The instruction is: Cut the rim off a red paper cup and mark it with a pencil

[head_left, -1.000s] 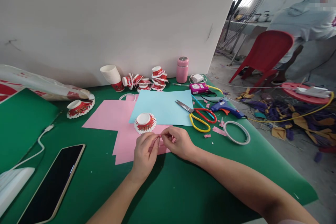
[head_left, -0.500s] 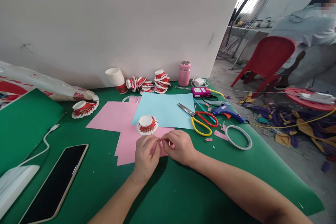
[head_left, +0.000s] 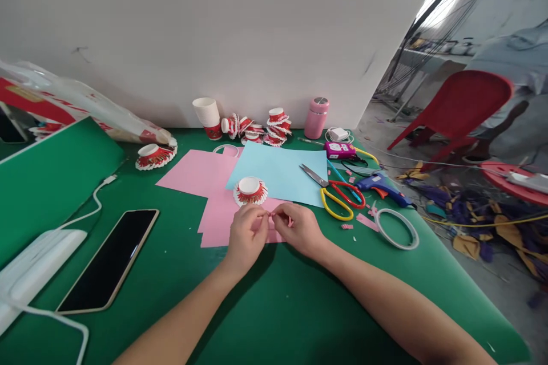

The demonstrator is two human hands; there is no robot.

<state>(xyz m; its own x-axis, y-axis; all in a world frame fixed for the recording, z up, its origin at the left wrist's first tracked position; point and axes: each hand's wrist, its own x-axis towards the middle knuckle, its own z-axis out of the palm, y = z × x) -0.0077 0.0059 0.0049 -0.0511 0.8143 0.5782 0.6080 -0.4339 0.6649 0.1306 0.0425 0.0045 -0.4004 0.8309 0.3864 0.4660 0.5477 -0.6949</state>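
Note:
My left hand (head_left: 247, 235) and my right hand (head_left: 300, 229) meet fingertip to fingertip over pink paper sheets (head_left: 214, 222). Both are closed in a pinch on a tiny pink paper piece (head_left: 271, 214), mostly hidden by the fingers. Just beyond them stands an upside-down cut paper cup (head_left: 249, 186), its red and white strips fanned out around the base. A light blue sheet (head_left: 278, 168) lies behind it, partly over the pink paper. Scissors (head_left: 338, 191) with red and yellow handles rest across the blue sheet's right edge, blades pointing away to the left.
At right lie a blue glue gun (head_left: 383, 188), a tape roll (head_left: 396, 229) and pink scraps (head_left: 367, 222). Cut cups (head_left: 278, 125), stacked paper cups (head_left: 208, 117) and a pink bottle (head_left: 317, 118) line the white board (head_left: 192, 40). A phone (head_left: 111, 259) lies left. Someone sits by a red chair (head_left: 462, 108).
The view has swung slightly left and down, so most things appear shifted right. Both hands keep pinching at the same spot near the cut cup.

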